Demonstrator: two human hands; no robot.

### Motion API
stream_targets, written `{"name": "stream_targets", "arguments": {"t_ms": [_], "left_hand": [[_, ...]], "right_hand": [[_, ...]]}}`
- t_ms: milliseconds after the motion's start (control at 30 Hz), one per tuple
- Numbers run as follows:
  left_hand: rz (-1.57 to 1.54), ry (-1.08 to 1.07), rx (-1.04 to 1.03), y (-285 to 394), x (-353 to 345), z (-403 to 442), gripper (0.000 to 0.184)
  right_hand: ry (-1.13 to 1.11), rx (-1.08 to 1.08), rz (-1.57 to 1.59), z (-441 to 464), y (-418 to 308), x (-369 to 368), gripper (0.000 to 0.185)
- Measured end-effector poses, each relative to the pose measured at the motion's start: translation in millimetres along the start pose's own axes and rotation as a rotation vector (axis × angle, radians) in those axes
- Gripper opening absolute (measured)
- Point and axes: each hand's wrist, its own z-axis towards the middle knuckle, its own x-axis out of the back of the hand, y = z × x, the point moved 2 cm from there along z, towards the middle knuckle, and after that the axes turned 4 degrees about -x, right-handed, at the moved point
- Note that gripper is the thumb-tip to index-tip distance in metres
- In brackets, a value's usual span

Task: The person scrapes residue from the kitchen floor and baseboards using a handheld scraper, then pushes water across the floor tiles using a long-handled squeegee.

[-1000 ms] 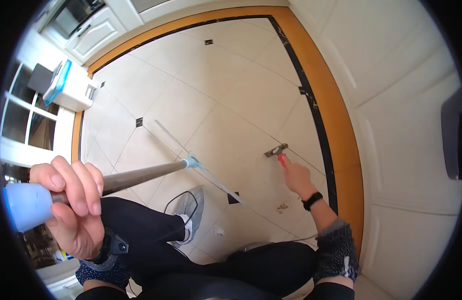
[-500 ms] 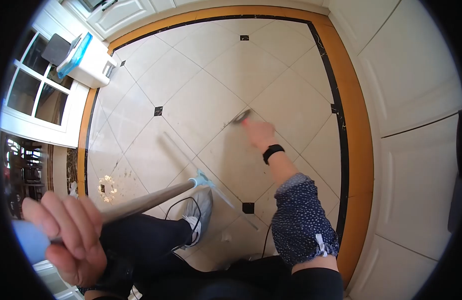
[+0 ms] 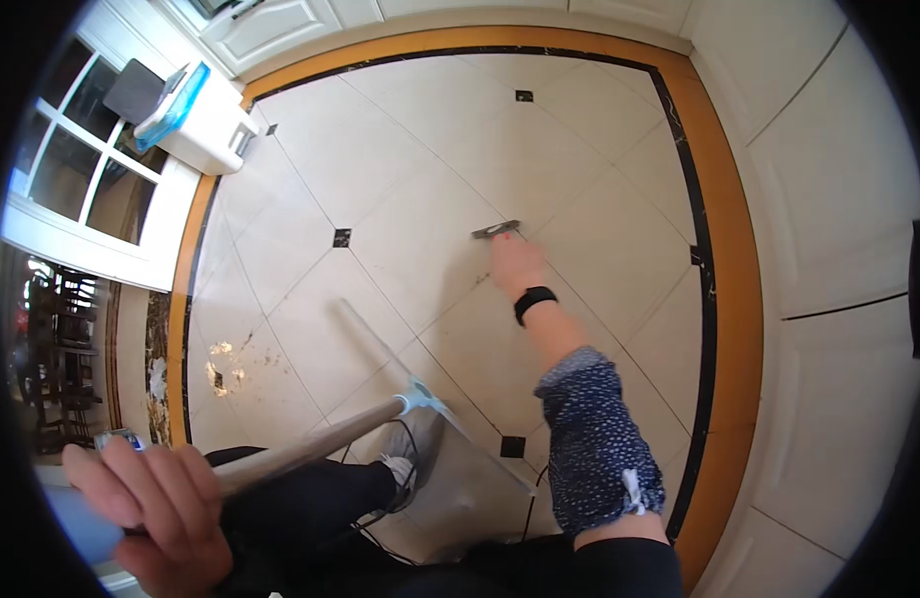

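Note:
My left hand (image 3: 166,508) is wrapped round the metal pole (image 3: 310,446) near its pale blue end at the lower left. The pole runs to a light blue joint and a long thin squeegee blade (image 3: 480,450) lying across the tiled floor (image 3: 420,130). Closed round the red handle of a scraper (image 3: 498,230), my right hand (image 3: 518,263) is stretched out over the middle of the floor. The scraper's wide grey head is at the tiles. Small dark specks lie on the floor just below that hand.
A white bin (image 3: 206,125) with a blue liner stands at the upper left by a glazed door. Shiny debris (image 3: 224,364) is scattered at the left. White cabinets (image 3: 839,239) line the right side. My shoe (image 3: 410,453) is beside the blade, near a black cable.
My right hand has swept the scraper left and farther out from the right border. The view has shifted, bringing the debris at left into sight. My left hand still holds the pole.

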Motion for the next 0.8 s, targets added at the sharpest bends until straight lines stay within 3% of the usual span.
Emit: {"name": "stream_targets", "arguments": {"t_ms": [167,267,367,400,433,467,500,600,700,800], "left_hand": [[0.054,-0.017,0.004,-5,-13,-4,0.038],[0.057,-0.041,0.023,-9,-20,3,0.041],[0.077,0.021,0.055,-25,-44,12,0.042],[0.129,0.075,0.035,-29,-51,16,0.042],[0.007,-0.232,0.065,-36,-42,29,0.041],[-0.014,-0.268,0.072,-48,-47,38,0.039],[-0.039,-0.302,0.085,-60,-54,46,0.038],[-0.133,-0.408,0.208,-85,-66,70,0.04],[-0.077,-0.539,0.195,-94,-73,86,0.037],[0.003,-0.478,0.172,-101,-80,90,0.025]], "right_hand": [[0.076,0.043,0.048,31,-80,-35,0.015],[0.039,0.22,0.024,7,-84,-33,0.017],[0.028,0.201,0.043,-46,-23,-26,0.021],[0.026,0.162,0.051,-69,11,-27,0.022],[0.014,0.115,0.069,-92,51,-26,0.023],[-0.046,0.033,0.142,-115,92,-24,0.023],[-0.132,-0.093,0.073,-142,128,-14,0.036],[-0.235,-0.343,-0.012,-252,212,21,0.036],[-0.206,-0.632,0.116,-363,237,67,0.035],[-0.168,-0.804,0.237,-474,246,70,0.037]]}}
